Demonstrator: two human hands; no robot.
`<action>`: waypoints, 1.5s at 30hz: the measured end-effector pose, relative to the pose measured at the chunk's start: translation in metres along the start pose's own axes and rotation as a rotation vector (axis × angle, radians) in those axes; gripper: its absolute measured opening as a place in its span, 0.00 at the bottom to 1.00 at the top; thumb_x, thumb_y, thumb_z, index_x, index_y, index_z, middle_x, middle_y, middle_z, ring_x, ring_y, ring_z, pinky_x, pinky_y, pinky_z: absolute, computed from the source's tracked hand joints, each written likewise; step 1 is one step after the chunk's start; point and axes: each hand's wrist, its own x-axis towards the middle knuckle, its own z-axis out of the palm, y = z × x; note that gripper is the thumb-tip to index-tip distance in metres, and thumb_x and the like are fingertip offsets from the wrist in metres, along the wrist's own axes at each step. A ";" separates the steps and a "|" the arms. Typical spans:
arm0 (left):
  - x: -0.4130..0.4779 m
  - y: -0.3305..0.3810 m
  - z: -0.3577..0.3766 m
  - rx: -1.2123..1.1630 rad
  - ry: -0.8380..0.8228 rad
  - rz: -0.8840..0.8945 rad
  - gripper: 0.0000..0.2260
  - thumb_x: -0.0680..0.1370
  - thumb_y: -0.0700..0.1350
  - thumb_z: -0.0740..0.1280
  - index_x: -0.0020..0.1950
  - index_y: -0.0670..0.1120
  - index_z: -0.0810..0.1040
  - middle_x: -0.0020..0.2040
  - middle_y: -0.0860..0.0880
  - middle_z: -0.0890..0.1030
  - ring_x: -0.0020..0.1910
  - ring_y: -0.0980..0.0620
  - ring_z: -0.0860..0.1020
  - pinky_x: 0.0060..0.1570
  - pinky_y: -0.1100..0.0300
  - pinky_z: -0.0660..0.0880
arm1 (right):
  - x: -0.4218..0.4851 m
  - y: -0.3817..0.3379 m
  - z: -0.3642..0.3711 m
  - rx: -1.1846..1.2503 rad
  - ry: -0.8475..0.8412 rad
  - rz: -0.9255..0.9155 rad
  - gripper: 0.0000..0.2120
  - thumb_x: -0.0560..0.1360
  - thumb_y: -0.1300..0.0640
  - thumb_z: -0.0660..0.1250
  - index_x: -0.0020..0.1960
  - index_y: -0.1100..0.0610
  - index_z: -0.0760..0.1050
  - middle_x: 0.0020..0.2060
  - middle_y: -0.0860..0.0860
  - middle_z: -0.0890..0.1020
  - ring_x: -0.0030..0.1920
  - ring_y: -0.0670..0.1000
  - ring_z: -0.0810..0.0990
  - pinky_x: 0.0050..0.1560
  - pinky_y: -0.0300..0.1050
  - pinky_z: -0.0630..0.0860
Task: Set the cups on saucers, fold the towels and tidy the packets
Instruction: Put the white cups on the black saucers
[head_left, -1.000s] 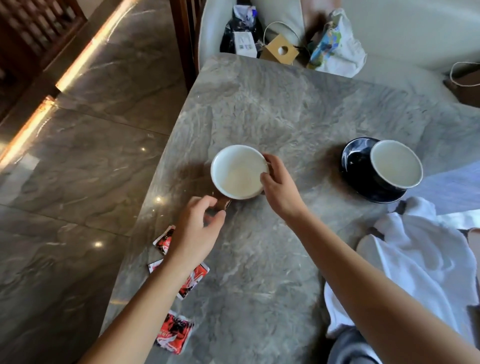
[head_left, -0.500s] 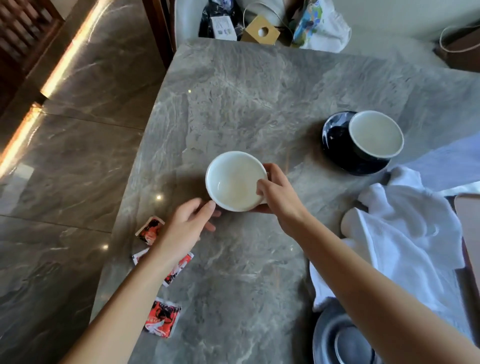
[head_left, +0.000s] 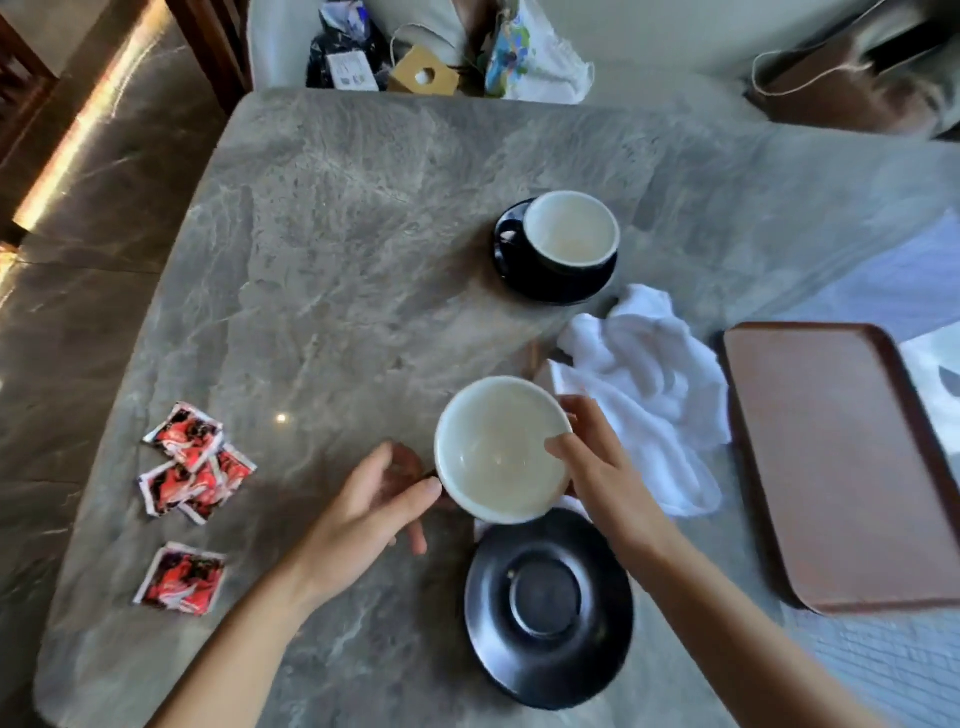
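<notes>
A cup with a white inside is held above the grey marble table, its near edge over the far rim of an empty black saucer. My right hand grips the cup's right rim. My left hand holds its left side, where the handle is hidden by my fingers. A second cup stands on another black saucer farther back. A crumpled white towel lies right of the held cup. Several red packets lie scattered at the left edge.
A brown wooden tray lies at the right. Bags and a small cardboard box sit on a seat beyond the far table edge. The table's left edge drops to a polished stone floor.
Both hands have carried the cup toward me and to the right, up to the near black saucer, which has come into view along with the tray.
</notes>
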 end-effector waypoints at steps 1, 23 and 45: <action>-0.005 -0.002 0.010 -0.024 -0.007 -0.007 0.17 0.73 0.49 0.68 0.54 0.39 0.70 0.36 0.56 0.83 0.28 0.54 0.77 0.28 0.68 0.68 | -0.010 0.005 -0.007 -0.002 -0.014 0.011 0.12 0.67 0.51 0.59 0.49 0.41 0.73 0.42 0.36 0.78 0.47 0.42 0.76 0.55 0.52 0.76; -0.047 -0.053 0.083 0.043 0.012 -0.196 0.07 0.81 0.48 0.56 0.54 0.47 0.70 0.33 0.47 0.74 0.29 0.54 0.75 0.29 0.62 0.66 | -0.093 0.076 -0.036 -0.019 -0.078 0.106 0.18 0.76 0.69 0.58 0.60 0.52 0.67 0.52 0.48 0.77 0.57 0.48 0.76 0.61 0.61 0.74; -0.046 -0.059 0.078 0.312 0.019 -0.175 0.08 0.81 0.47 0.57 0.47 0.54 0.74 0.31 0.48 0.77 0.21 0.57 0.73 0.18 0.73 0.62 | -0.101 0.077 -0.027 -0.274 -0.044 0.063 0.20 0.76 0.65 0.59 0.66 0.53 0.64 0.50 0.48 0.75 0.52 0.52 0.76 0.55 0.56 0.77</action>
